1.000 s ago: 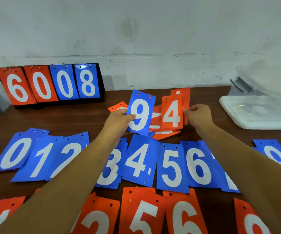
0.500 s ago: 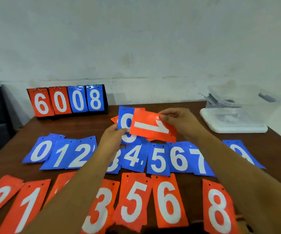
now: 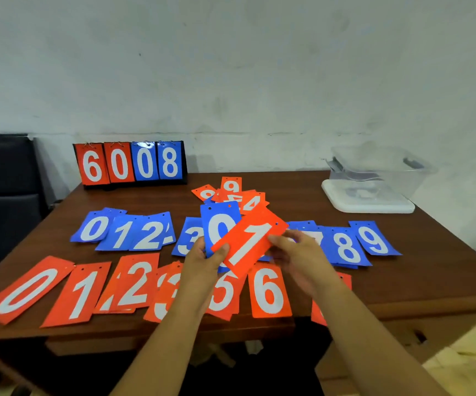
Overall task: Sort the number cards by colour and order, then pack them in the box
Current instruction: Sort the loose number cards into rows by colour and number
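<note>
My left hand [image 3: 206, 260] grips a blue 9 card [image 3: 219, 224] by its lower edge, its thumb also pressing the corner of an orange 1 card [image 3: 248, 242]. My right hand [image 3: 298, 254] pinches that orange card's right edge, so it lies tilted across the blue card above the table's middle. On the table, a blue row runs from 0 [image 3: 94, 227] to 9 [image 3: 374, 239], partly hidden by my hands. In front lies an orange row from 0 [image 3: 26, 290] to 6 [image 3: 268, 290]. A loose pile of orange cards [image 3: 238, 195] sits behind.
A clear plastic box [image 3: 385, 170] stands on its white lid [image 3: 369, 205] at the back right. A flip scoreboard reading 6008 [image 3: 131, 162] stands at the back left against the wall. A dark chair [image 3: 2, 181] is left of the brown table [image 3: 431, 267].
My right hand let go of the orange 4, took an orange 1 and brought it down over the blue 9 in my left hand. Both hands came nearer to me.
</note>
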